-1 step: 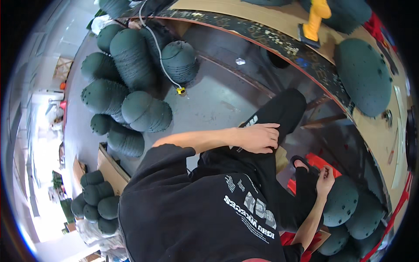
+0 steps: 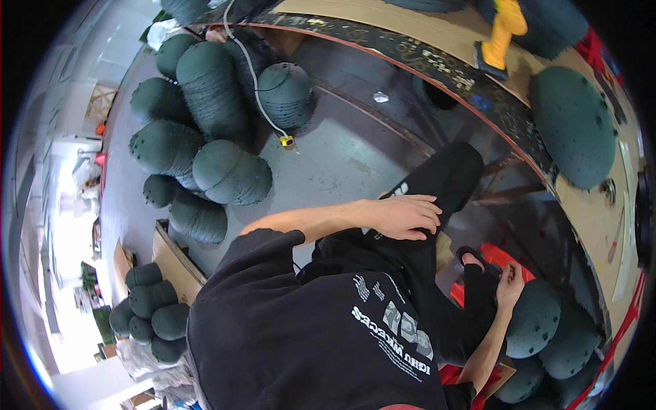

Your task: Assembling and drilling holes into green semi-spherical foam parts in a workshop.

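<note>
My left hand lies palm down on the black trousers, over one bent leg, its fingers stretched out. My right hand is at the other leg, near the sandalled foot. Its fingers are curled in, and whether they hold anything small is hidden. Just beside it stands a stack of dark green domed shells with small pegs and holes. A red thing, partly covered by the foot and hand, lies behind them.
A workbench with a black, paint-spotted edge curves along the top and right. On it are a yellow cordless tool and a green dome. Several nested shell stacks stand on the grey floor, beside a white cable with a yellow end.
The whole view has shifted by a small amount. Both hands keep the same places and poses.
</note>
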`<action>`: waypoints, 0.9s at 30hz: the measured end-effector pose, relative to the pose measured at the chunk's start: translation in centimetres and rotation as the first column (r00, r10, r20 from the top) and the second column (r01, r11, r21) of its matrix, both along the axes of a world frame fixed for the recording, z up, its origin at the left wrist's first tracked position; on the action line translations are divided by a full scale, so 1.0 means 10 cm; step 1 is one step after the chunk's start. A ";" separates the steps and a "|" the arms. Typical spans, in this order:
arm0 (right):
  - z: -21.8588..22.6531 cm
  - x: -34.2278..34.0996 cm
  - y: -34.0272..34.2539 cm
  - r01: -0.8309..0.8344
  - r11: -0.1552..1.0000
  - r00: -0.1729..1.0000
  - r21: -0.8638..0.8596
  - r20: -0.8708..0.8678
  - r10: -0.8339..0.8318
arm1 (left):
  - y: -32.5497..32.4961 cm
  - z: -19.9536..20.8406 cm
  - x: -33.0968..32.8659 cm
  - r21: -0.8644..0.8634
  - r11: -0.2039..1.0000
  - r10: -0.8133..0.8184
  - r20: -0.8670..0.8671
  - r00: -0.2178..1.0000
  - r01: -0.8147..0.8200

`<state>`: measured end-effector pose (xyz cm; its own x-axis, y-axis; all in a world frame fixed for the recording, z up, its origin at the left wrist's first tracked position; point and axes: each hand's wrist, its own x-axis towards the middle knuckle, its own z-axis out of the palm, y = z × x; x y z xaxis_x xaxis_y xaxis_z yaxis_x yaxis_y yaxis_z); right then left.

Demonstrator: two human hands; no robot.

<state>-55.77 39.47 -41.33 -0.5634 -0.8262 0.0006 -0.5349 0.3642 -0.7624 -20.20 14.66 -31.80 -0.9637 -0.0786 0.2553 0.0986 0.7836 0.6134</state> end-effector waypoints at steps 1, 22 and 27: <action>-0.02 -0.02 -0.02 -0.019 1.000 1.000 -0.003 -0.001 0.019 | -0.05 0.01 0.15 -0.003 1.000 0.019 -0.001 1.000 -0.019; -0.36 0.52 0.49 0.173 0.109 0.907 0.979 -0.201 0.369 | -1.20 -2.40 6.70 0.626 -0.777 0.460 0.640 -0.615 0.070; -0.08 0.52 0.58 0.266 -0.038 0.920 0.963 -0.242 0.308 | -1.34 -2.85 7.06 0.566 -0.778 0.313 0.727 -0.611 0.274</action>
<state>-50.59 45.22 -42.17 -0.7377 -0.1431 -0.6598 -0.6149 0.5458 0.5692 50.39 1.26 -60.26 0.7567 -0.1017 -0.6458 0.6103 -0.2440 0.7536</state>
